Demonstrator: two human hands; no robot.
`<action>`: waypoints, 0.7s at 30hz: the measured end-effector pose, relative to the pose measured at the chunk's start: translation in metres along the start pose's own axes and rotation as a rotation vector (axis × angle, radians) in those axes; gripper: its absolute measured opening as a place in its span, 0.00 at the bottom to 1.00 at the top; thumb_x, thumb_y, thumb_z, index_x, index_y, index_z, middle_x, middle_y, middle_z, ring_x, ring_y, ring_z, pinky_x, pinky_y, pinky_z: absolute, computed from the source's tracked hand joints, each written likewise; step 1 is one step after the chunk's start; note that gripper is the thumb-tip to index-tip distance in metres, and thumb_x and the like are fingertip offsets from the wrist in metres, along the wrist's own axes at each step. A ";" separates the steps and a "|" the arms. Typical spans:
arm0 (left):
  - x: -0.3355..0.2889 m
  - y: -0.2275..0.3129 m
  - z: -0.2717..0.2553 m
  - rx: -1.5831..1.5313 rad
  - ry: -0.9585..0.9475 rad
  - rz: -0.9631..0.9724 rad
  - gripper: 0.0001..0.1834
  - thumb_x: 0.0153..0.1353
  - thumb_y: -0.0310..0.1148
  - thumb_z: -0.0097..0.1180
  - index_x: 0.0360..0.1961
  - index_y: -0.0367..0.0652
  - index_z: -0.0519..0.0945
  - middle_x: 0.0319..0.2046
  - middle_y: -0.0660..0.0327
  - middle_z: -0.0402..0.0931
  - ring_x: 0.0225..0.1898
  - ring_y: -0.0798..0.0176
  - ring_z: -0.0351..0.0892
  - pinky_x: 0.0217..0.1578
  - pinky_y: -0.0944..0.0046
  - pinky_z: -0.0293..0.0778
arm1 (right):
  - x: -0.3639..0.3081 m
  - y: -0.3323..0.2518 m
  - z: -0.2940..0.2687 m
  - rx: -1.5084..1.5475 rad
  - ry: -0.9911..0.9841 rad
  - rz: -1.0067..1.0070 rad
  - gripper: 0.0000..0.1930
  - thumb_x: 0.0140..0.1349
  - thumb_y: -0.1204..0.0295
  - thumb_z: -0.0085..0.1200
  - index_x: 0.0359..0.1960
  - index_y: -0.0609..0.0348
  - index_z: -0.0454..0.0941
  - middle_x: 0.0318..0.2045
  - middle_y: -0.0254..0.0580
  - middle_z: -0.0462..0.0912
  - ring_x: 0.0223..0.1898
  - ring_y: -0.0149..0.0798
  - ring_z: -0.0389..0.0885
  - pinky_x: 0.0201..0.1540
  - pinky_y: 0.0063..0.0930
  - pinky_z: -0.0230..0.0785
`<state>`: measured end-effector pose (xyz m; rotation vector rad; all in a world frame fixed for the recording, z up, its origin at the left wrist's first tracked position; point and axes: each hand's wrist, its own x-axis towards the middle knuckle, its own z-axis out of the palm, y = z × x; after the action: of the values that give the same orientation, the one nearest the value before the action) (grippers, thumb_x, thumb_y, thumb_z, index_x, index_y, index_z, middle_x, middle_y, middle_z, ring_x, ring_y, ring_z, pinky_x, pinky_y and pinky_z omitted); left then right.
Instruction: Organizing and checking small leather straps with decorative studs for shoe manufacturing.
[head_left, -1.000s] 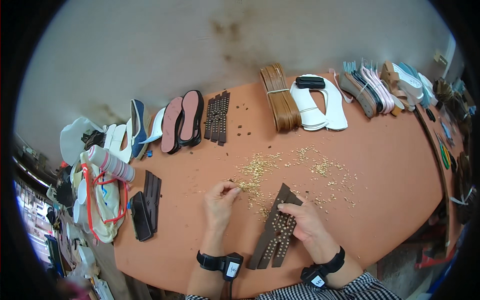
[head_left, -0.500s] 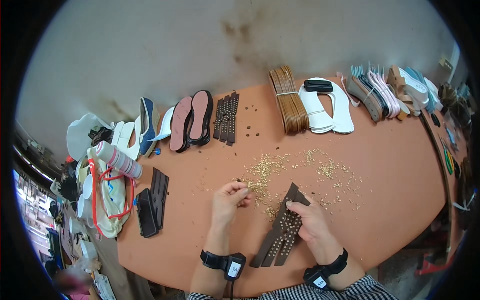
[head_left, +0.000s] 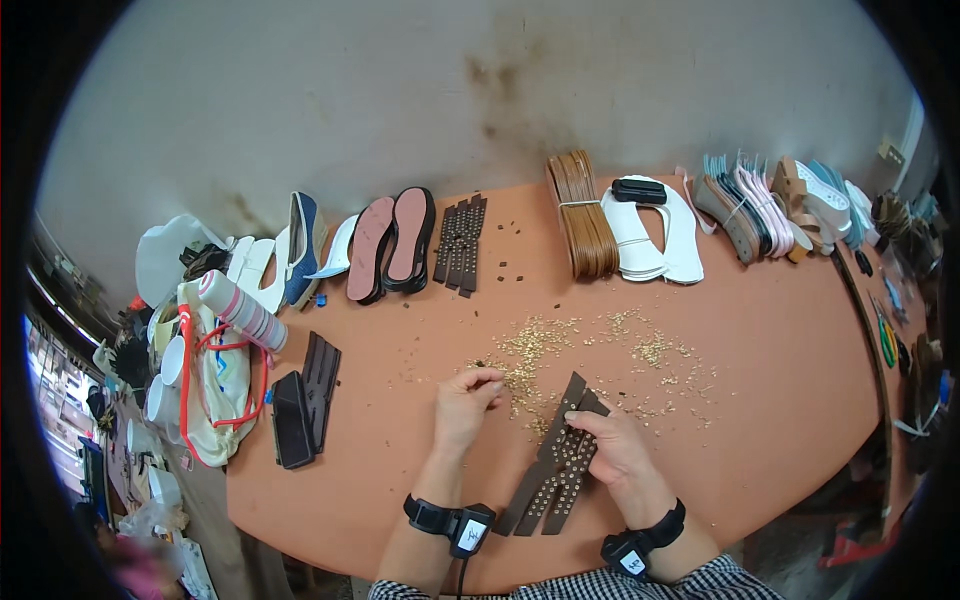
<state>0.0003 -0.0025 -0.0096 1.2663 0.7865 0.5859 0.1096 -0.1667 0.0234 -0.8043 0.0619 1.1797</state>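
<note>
My right hand (head_left: 615,447) grips a dark brown leather shoe upper (head_left: 548,462) cut into strips and dotted with small gold studs. The thumb lies across its upper part, and the strips slant down to the left. My left hand (head_left: 464,410) is held to the left of the upper, apart from it, with thumb and index finger pinched together. Whatever sits between those fingertips is too small to make out. Just beyond both hands a scatter of tiny gold studs (head_left: 535,342) lies loose on the brown table (head_left: 400,490).
Another studded upper (head_left: 460,245) lies at the back, beside pink-topped soles (head_left: 371,250). Bundled brown strips (head_left: 580,225) and white insoles (head_left: 690,240) stand further right. At left are dark plain strips (head_left: 318,390), a black case (head_left: 293,420) and a striped cup stack (head_left: 240,312).
The left hand's fingers have drawn into a pinch with the index finger straighter. The upper and right hand have shifted slightly left, and the whole view has tilted a little.
</note>
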 end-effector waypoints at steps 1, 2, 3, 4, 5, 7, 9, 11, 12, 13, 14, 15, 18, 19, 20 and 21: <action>0.000 0.000 0.001 0.001 0.009 -0.007 0.04 0.52 0.20 0.54 0.30 0.36 0.76 0.25 0.61 0.75 0.24 0.72 0.74 0.26 0.74 0.73 | 0.001 0.001 -0.001 0.001 -0.007 0.002 0.09 0.51 0.84 0.49 0.35 0.64 0.70 0.25 0.40 0.77 0.23 0.34 0.78 0.26 0.28 0.75; 0.000 0.000 0.001 0.002 0.018 -0.013 0.04 0.52 0.20 0.54 0.30 0.36 0.76 0.25 0.62 0.75 0.23 0.72 0.74 0.26 0.74 0.73 | 0.003 0.001 -0.003 0.002 -0.013 0.003 0.09 0.51 0.84 0.49 0.35 0.64 0.70 0.26 0.40 0.77 0.23 0.34 0.78 0.26 0.29 0.75; 0.000 0.002 0.002 0.000 0.029 0.011 0.03 0.51 0.20 0.54 0.29 0.36 0.76 0.25 0.62 0.75 0.23 0.72 0.74 0.26 0.74 0.73 | 0.004 0.002 -0.005 0.006 -0.016 0.003 0.09 0.51 0.84 0.49 0.35 0.64 0.70 0.26 0.40 0.77 0.23 0.35 0.78 0.27 0.29 0.75; -0.001 0.006 0.002 -0.003 0.038 0.035 0.03 0.51 0.20 0.54 0.28 0.36 0.76 0.24 0.62 0.75 0.24 0.72 0.74 0.26 0.74 0.73 | 0.003 0.002 -0.005 0.002 -0.003 0.000 0.10 0.51 0.84 0.49 0.36 0.64 0.70 0.26 0.40 0.77 0.24 0.35 0.78 0.27 0.29 0.75; -0.002 0.009 0.003 -0.006 0.048 0.060 0.03 0.51 0.20 0.54 0.28 0.36 0.76 0.24 0.62 0.75 0.24 0.72 0.74 0.27 0.74 0.73 | 0.003 0.001 -0.004 -0.002 0.010 -0.004 0.10 0.51 0.84 0.48 0.36 0.64 0.70 0.26 0.40 0.77 0.24 0.34 0.78 0.27 0.29 0.75; -0.005 0.013 0.003 -0.058 0.051 0.071 0.03 0.50 0.19 0.55 0.27 0.36 0.75 0.24 0.62 0.75 0.24 0.71 0.74 0.27 0.73 0.73 | 0.002 0.000 -0.001 -0.002 0.017 -0.007 0.11 0.51 0.85 0.48 0.37 0.64 0.70 0.27 0.40 0.77 0.25 0.34 0.78 0.28 0.28 0.75; -0.007 0.015 0.004 -0.115 0.008 0.075 0.04 0.49 0.18 0.55 0.26 0.36 0.75 0.24 0.61 0.74 0.24 0.70 0.73 0.26 0.73 0.72 | -0.002 -0.005 0.004 -0.001 0.017 -0.012 0.13 0.50 0.85 0.48 0.39 0.64 0.69 0.27 0.40 0.77 0.26 0.34 0.78 0.28 0.28 0.75; -0.010 0.016 0.005 -0.177 -0.079 0.070 0.05 0.48 0.18 0.56 0.26 0.36 0.75 0.24 0.61 0.74 0.23 0.69 0.73 0.26 0.73 0.72 | -0.004 -0.006 0.003 -0.003 0.015 -0.023 0.12 0.50 0.85 0.48 0.39 0.64 0.70 0.27 0.39 0.77 0.26 0.34 0.78 0.29 0.28 0.75; -0.012 0.017 0.007 -0.167 -0.111 0.076 0.05 0.47 0.17 0.56 0.26 0.36 0.75 0.24 0.60 0.74 0.24 0.69 0.73 0.26 0.73 0.72 | -0.004 -0.007 0.001 -0.002 0.015 -0.029 0.12 0.50 0.85 0.48 0.39 0.64 0.70 0.27 0.39 0.77 0.26 0.34 0.78 0.29 0.27 0.75; -0.015 0.019 0.010 -0.158 -0.144 0.082 0.05 0.46 0.17 0.57 0.26 0.36 0.75 0.25 0.60 0.74 0.24 0.69 0.73 0.27 0.73 0.72 | -0.004 -0.007 0.001 0.007 0.020 -0.040 0.12 0.50 0.85 0.48 0.38 0.64 0.71 0.27 0.39 0.77 0.26 0.34 0.78 0.29 0.28 0.75; -0.018 0.021 0.014 -0.149 -0.176 0.087 0.06 0.46 0.17 0.57 0.26 0.36 0.75 0.25 0.59 0.74 0.24 0.69 0.73 0.27 0.72 0.72 | -0.005 -0.006 0.001 0.015 0.026 -0.052 0.11 0.50 0.85 0.49 0.37 0.64 0.71 0.27 0.39 0.77 0.26 0.34 0.78 0.29 0.28 0.75; -0.022 0.025 0.018 -0.146 -0.185 0.094 0.06 0.45 0.16 0.57 0.26 0.36 0.75 0.25 0.59 0.74 0.25 0.68 0.73 0.27 0.72 0.72 | -0.004 -0.005 0.000 0.025 0.033 -0.065 0.11 0.51 0.85 0.49 0.37 0.64 0.71 0.27 0.39 0.77 0.26 0.33 0.78 0.29 0.28 0.75; -0.033 0.030 0.032 -0.083 -0.187 0.110 0.07 0.44 0.16 0.58 0.26 0.35 0.74 0.24 0.59 0.74 0.26 0.68 0.73 0.29 0.71 0.72 | -0.001 -0.004 -0.003 0.040 0.011 -0.109 0.09 0.51 0.85 0.49 0.36 0.64 0.72 0.27 0.39 0.77 0.25 0.32 0.78 0.28 0.27 0.75; -0.036 0.029 0.034 -0.024 -0.170 0.114 0.08 0.44 0.16 0.58 0.26 0.35 0.74 0.25 0.59 0.73 0.27 0.67 0.73 0.29 0.71 0.72 | -0.002 -0.004 -0.002 0.055 0.015 -0.099 0.09 0.51 0.85 0.49 0.36 0.65 0.72 0.27 0.39 0.78 0.25 0.32 0.78 0.28 0.26 0.75; -0.037 0.028 0.036 0.036 -0.153 0.118 0.08 0.43 0.16 0.59 0.26 0.35 0.74 0.25 0.59 0.73 0.27 0.67 0.73 0.29 0.71 0.71 | -0.004 -0.004 -0.001 0.070 0.019 -0.089 0.09 0.51 0.85 0.49 0.36 0.65 0.72 0.27 0.39 0.78 0.25 0.32 0.78 0.27 0.26 0.75; -0.037 0.026 0.037 0.009 -0.183 0.159 0.08 0.44 0.16 0.59 0.26 0.35 0.75 0.25 0.59 0.74 0.28 0.68 0.73 0.30 0.71 0.71 | -0.005 -0.004 0.000 0.081 0.022 -0.080 0.09 0.52 0.85 0.49 0.36 0.65 0.72 0.27 0.39 0.78 0.25 0.31 0.78 0.27 0.25 0.75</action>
<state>0.0072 -0.0478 0.0269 1.3773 0.5405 0.5844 0.1106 -0.1713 0.0275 -0.7419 0.0938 1.0862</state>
